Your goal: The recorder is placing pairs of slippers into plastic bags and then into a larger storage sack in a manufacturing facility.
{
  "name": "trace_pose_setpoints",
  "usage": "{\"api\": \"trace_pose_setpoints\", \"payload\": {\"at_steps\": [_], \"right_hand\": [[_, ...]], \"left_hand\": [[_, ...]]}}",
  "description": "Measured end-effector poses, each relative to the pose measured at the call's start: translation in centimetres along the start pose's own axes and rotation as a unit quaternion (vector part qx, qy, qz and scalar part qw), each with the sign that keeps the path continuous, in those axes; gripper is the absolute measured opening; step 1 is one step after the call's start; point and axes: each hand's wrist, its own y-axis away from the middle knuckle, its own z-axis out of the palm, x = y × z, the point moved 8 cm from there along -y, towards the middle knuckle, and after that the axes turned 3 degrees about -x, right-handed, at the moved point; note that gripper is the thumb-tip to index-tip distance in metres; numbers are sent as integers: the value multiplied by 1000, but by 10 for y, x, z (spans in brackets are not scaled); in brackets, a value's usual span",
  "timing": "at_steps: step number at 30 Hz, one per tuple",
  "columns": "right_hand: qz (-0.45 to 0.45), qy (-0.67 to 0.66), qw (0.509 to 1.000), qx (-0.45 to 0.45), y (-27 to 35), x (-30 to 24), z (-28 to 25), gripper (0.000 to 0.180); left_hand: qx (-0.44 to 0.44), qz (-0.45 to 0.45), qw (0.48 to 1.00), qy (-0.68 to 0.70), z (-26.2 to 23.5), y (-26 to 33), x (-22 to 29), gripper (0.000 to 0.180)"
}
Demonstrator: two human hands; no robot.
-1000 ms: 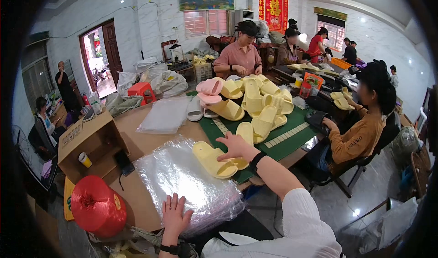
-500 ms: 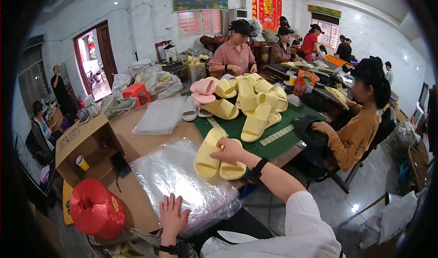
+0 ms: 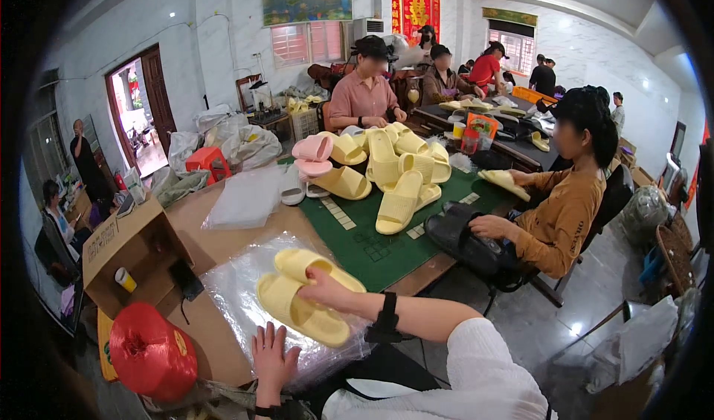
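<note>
My right hand (image 3: 325, 288) grips a pair of pale yellow slide slippers (image 3: 301, 311) over the plastic bags, its fingers closed at the straps. The two slippers lie side by side, toes pointing left and away from me. Beneath them is a stack of clear plastic bags (image 3: 230, 282) on the brown tabletop. My left hand (image 3: 274, 359) rests on the near edge of that stack, fingers spread, holding nothing. Farther off, a heap of yellow slippers (image 3: 398, 201) sits on a green mat (image 3: 357, 253), with pink slippers (image 3: 312, 149) at its left side.
A red twine roll (image 3: 152, 351) stands at the near left, beside an open cardboard box (image 3: 111, 245) holding a cup. More clear bags (image 3: 242, 197) lie beyond. At the right, a seated co-worker (image 3: 576, 204) handles a yellow slipper and dark slippers; another person (image 3: 364, 97) sits across the table.
My right hand has carried the yellow pair leftward over the bags and turned it. My left hand stays on the stack. The co-worker at the right now holds up a yellow slipper.
</note>
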Motion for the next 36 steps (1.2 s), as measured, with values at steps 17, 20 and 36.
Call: {"api": "trace_pose_setpoints", "payload": {"at_steps": [17,20,36], "right_hand": [[-213,512,826,-103,-13,3,12,43],[-202,518,827,-87,-15,5,16,42],[-147,341,923,103,86,-9,-41,29]], "left_hand": [[-9,-3,1000,-12,2,0,-2,66],[-3,-1,1000,-16,0,2,-2,65],[-23,-29,999,18,0,-3,0,68]]}}
